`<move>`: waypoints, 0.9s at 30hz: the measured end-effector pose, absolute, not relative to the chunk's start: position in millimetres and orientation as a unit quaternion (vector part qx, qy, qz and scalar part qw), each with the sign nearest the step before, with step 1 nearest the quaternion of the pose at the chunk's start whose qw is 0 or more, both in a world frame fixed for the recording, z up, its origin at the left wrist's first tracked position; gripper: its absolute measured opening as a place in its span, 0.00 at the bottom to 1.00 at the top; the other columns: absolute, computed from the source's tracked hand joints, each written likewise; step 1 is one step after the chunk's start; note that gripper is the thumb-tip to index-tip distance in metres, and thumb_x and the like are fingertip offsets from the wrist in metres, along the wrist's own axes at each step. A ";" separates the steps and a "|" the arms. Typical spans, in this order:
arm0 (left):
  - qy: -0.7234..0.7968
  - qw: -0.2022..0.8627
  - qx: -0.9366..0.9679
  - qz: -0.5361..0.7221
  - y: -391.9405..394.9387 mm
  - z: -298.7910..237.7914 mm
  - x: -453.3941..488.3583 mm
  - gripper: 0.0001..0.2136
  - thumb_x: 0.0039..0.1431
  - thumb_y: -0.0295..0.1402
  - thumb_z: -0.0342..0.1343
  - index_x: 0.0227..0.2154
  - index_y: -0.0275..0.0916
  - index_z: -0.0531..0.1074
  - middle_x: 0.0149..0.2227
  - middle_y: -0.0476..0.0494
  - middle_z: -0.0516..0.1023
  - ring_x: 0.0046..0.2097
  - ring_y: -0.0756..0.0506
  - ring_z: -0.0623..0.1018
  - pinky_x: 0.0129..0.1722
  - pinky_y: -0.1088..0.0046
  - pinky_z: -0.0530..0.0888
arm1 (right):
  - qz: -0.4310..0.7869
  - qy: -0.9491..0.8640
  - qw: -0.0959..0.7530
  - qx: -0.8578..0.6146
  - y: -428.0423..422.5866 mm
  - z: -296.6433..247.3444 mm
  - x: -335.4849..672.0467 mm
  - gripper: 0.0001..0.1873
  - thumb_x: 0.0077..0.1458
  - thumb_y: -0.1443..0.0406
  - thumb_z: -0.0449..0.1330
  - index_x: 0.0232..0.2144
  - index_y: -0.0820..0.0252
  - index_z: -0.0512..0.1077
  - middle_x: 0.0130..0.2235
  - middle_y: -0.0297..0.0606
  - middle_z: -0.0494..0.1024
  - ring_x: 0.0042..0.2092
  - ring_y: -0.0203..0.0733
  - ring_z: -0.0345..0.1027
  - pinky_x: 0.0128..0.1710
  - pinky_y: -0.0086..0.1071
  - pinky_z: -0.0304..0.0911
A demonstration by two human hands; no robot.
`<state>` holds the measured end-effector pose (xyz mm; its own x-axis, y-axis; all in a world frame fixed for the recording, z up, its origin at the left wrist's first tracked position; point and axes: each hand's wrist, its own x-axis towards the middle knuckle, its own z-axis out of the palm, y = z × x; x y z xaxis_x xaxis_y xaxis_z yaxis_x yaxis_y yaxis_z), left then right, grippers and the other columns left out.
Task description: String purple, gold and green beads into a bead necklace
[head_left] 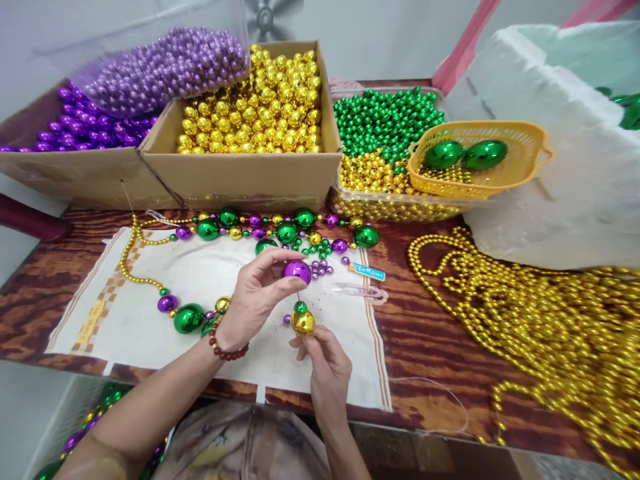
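My left hand (pixel 255 300), with a brown bead bracelet at the wrist, pinches a shiny purple bead (pixel 297 271) between thumb and fingers. Just below, my right hand (pixel 326 367) is closed with its fingertips at the underside of a gold bead (pixel 303 323). A small green bead (pixel 300 307) sits on top of that gold one, and a thin dark needle or wire runs up from it to the purple bead. Behind and left of my hands, a strung garland (pixel 189 319) of green, purple and gold beads lies on a white cloth (pixel 150 340).
Cardboard boxes of purple and gold beads (pixel 250 113) stand at the back. Right of them, a tub holds green beads (pixel 390 117) and gold beads, with a yellow basket (pixel 530 173) on top. Pink-handled snips (pixel 360 291) lie on the cloth's right edge; gold bead strands (pixel 550 333) cover the right side.
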<state>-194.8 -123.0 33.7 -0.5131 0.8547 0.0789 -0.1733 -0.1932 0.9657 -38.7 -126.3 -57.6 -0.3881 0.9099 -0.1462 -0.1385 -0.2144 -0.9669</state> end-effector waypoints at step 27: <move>0.615 0.393 0.444 0.520 -110.9 13.2 -222.4 0.18 0.66 0.42 0.52 0.53 0.39 0.73 0.50 0.38 0.78 0.49 0.44 0.77 0.49 0.66 0.74 | 0.761 -0.341 0.369 -0.410 -101.9 -73.7 -21.7 0.12 0.44 0.59 0.70 0.24 0.62 0.75 0.22 0.35 0.75 0.21 0.32 0.64 0.22 0.26 0.56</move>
